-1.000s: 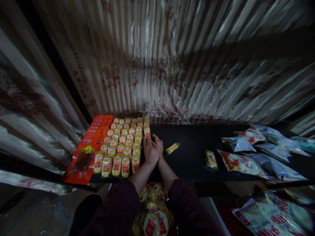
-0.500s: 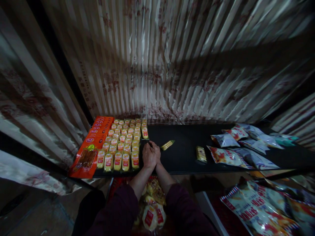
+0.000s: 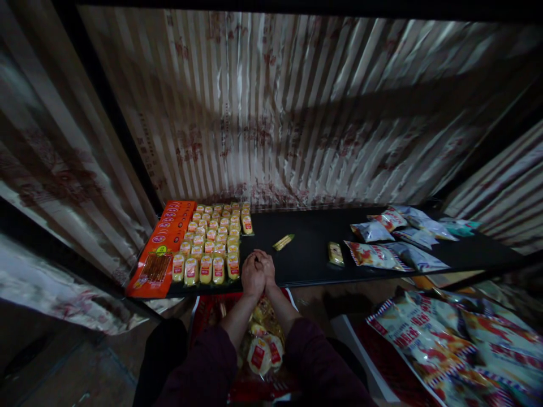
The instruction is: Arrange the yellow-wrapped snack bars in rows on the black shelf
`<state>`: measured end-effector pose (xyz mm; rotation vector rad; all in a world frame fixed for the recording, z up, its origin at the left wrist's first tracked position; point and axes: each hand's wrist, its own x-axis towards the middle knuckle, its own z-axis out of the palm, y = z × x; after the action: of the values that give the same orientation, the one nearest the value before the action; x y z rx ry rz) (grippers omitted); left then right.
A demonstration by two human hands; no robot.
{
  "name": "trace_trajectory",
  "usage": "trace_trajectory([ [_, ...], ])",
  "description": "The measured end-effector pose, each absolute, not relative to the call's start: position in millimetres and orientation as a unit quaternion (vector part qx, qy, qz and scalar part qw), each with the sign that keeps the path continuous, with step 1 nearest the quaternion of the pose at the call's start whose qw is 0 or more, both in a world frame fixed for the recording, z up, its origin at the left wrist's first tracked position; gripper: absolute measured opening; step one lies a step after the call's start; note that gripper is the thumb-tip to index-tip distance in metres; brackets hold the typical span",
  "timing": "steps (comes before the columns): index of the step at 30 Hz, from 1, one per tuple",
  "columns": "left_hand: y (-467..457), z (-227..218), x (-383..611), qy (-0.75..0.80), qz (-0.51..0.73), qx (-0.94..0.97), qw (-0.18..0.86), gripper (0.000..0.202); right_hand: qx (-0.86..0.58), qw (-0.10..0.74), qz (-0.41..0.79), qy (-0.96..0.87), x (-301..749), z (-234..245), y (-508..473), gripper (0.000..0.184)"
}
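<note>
Beside the cakes | left hand and right hand together; can't tell whether fingers grip anything | best press lightly, keeping cakes aligned

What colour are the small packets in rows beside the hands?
The small packets are yellow with red markings; clearest in the head view.

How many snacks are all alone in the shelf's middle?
2: a slim snack pack beyond the right hand, a thicker snack pack left of the puffy bags. More could be hidden.
</note>
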<state>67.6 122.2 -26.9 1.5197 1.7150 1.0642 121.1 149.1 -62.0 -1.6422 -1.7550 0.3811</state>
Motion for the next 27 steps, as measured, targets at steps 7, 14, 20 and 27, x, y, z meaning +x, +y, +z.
trace_trajectory([
  [7, 87, -16, 40, 0.641, 0.395, 0.592, 0.287, 0.043, -0.617, 0.364, 0.192, -0.67, 111, -42, 125, 0.048],
  [14, 62, -21, 34, 0.625, 0.379, 0.632, 0.256, 0.045, -0.611, 0.362, 0.158, -0.686, 110, -35, 100, 0.028],
  [20, 46, -28, 33, 0.617, 0.367, 0.653, 0.24, 0.044, -0.625, 0.356, 0.151, -0.679, 110, -37, 77, 0.032],
  [27, 22, -40, 27, 0.592, 0.368, 0.675, 0.24, 0.047, -0.628, 0.344, 0.142, -0.684, 110, -51, 54, 0.035],
])
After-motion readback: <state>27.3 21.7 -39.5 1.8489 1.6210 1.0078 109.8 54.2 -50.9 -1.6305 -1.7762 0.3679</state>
